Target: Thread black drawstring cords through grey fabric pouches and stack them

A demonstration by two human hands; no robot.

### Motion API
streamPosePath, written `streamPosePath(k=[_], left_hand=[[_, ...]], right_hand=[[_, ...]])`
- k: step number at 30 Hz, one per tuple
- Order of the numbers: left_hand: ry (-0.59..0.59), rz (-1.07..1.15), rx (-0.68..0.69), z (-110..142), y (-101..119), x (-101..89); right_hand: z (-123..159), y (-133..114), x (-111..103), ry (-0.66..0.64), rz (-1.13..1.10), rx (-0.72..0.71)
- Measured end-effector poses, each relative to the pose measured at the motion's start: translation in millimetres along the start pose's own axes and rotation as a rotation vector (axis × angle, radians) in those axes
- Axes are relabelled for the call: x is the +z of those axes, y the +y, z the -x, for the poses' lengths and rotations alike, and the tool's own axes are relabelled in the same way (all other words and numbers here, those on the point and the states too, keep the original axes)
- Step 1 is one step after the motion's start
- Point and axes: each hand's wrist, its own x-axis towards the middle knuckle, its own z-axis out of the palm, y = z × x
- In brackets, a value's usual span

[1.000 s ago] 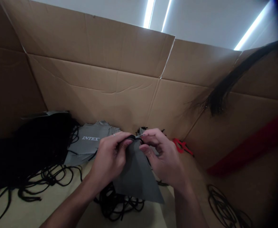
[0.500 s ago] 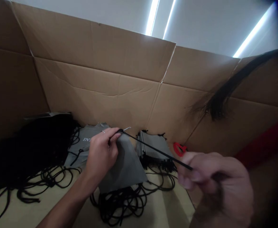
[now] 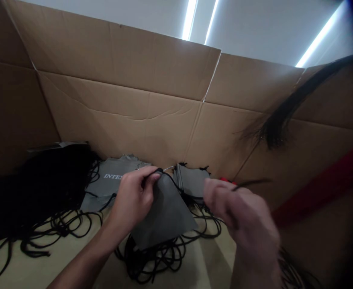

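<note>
Grey drawstring bag (image 3: 164, 212) — in left hand (image 3: 132, 196)

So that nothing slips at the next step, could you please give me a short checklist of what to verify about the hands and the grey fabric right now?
1. Left hand pinching the top edge of the grey fabric piece: ok.
2. Right hand holding the black cord: cannot tell, the hand is blurred.
3. Thin metal wire in view at the fabric's top edge: ok.
4. Fabric lying clear of the loose black cords: not ok, it lies over them.
5. Red scissor handles fully visible: not ok, the right hand partly hides them.
</note>
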Motion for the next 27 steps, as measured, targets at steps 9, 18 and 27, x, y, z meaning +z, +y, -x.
streamPosePath(k=[9, 18, 27], left_hand=[[-0.321, 0.501, -0.182, -2, 27, -12.8], [-0.29, 0.54, -0.146, 0, 26, -13.0], [-0.199, 0.434, -0.057, 3, 25, -10.5]], right_hand=[[-6, 16, 9, -0.28, 0.35, 0.043], [-3, 20, 6, -0.296, 0.292, 0.194], [-4, 17, 6, -0.287, 0.331, 0.281]])
